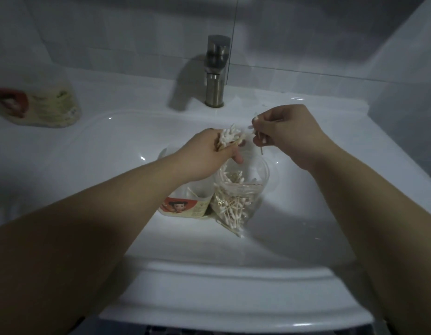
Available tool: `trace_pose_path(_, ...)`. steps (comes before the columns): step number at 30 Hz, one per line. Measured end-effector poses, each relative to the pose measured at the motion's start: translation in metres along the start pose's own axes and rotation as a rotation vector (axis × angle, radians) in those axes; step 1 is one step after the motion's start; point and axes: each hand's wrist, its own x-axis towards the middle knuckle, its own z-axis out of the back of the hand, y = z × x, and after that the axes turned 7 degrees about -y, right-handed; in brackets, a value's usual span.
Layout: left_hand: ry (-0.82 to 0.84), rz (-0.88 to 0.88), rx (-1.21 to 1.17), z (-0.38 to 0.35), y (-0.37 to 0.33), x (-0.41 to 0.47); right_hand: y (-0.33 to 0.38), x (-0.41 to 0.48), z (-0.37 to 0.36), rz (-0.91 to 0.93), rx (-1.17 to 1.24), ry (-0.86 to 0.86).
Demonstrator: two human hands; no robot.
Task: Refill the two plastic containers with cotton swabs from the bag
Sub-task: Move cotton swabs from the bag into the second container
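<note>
The left forearm hides most of a labelled white plastic container [185, 205] in the white ceramic sink [108, 141], mid-basin, just beside a clear plastic bag of cotton swabs [231, 209]. Above them the left hand [208, 153] grips a swab bundle [230, 136] in curled fingers. The right hand [288, 131] pinches a few swabs [259, 139].

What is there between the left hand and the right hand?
In the head view, only a bunch of cotton swabs gripped by the left hand and a few swabs pinched by the right hand.
</note>
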Motion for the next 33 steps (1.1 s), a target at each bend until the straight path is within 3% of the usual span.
trace_pose_path(9, -0.294, 0.171, -0.419, 0.002, -0.014, 0.007, 0.006, -0.008, -0.008, 0.047, 0.085, 0.099)
trace_pose_path(12, -0.219, 0.195, -0.515, 0.002, -0.011, 0.006, 0.007, -0.009, -0.011, 0.016, 0.192, 0.143)
trace_pose_path(18, -0.047, 0.207, -0.390, -0.006, -0.007, 0.002, 0.007, -0.010, -0.014, -0.031, 0.351, 0.178)
trace_pose_path(26, 0.022, 0.265, -0.421, -0.004, -0.008, 0.000, 0.003, -0.009, -0.014, -0.014, 0.236, 0.131)
trace_pose_path(33, -0.036, 0.356, -0.488, -0.003, -0.014, 0.001, 0.002, -0.007, -0.013, -0.066, 0.198, 0.102)
